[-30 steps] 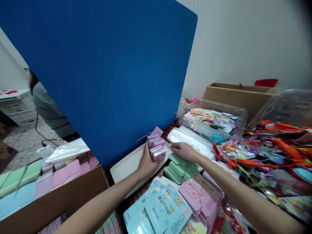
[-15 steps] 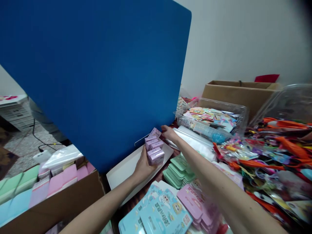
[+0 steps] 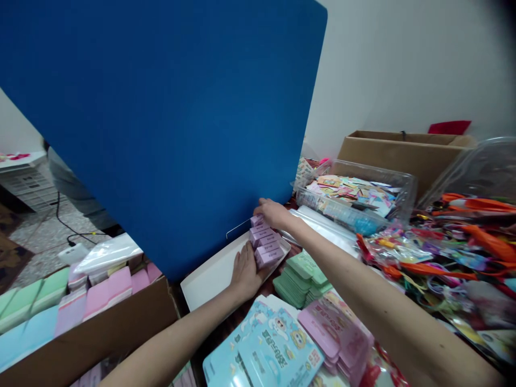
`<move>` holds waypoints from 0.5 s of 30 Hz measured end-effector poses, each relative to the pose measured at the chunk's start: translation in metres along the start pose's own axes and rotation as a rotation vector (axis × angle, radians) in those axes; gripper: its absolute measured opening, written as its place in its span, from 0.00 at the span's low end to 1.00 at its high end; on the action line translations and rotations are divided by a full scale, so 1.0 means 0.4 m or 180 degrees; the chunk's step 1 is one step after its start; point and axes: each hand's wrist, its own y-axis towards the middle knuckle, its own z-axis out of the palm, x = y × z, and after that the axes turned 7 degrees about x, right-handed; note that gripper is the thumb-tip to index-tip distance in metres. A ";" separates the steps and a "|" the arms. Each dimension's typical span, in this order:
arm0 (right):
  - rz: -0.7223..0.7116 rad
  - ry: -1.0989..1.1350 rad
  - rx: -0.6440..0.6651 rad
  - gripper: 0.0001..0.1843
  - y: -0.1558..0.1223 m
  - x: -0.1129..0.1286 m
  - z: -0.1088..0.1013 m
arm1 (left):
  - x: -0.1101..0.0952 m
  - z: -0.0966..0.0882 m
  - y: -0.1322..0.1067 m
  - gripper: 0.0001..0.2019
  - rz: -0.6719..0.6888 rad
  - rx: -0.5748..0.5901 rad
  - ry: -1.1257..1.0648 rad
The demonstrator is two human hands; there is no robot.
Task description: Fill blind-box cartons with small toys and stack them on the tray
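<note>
Boxes (image 3: 266, 248) part-fill the tray (image 3: 213, 277) right of the left hand (image 3: 245, 275), extended, gripping nothing; the curled right hand (image 3: 274, 214) is at the farthest, hold unclear.

the person's left hand (image 3: 245, 271) and right hand (image 3: 274, 214) were both bare. the left forearm (image 3: 177, 339) was uncovered as far as it showed, long and slender, narrowing toward the hand; the right forearm (image 3: 363, 287), likewise uncovered and narrowing, bore a couple of small dark spots.
</note>
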 end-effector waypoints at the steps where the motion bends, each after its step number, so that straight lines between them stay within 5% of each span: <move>1: -0.0027 -0.0099 0.0067 0.14 0.002 0.015 -0.001 | -0.002 -0.001 0.001 0.43 -0.0066 0.0094 0.0166; 7: 0.0022 -0.0158 -0.0034 0.14 -0.015 0.061 0.044 | -0.005 -0.034 -0.002 0.36 -0.0223 0.0575 0.1070; 12: 0.0412 0.0414 -0.0778 0.20 -0.062 -0.007 0.049 | 0.001 -0.061 -0.009 0.23 -0.0042 0.0726 0.1585; 15: 0.0719 0.0805 -0.0880 0.17 -0.094 -0.058 0.048 | -0.011 -0.066 -0.003 0.17 0.0093 0.0668 0.1782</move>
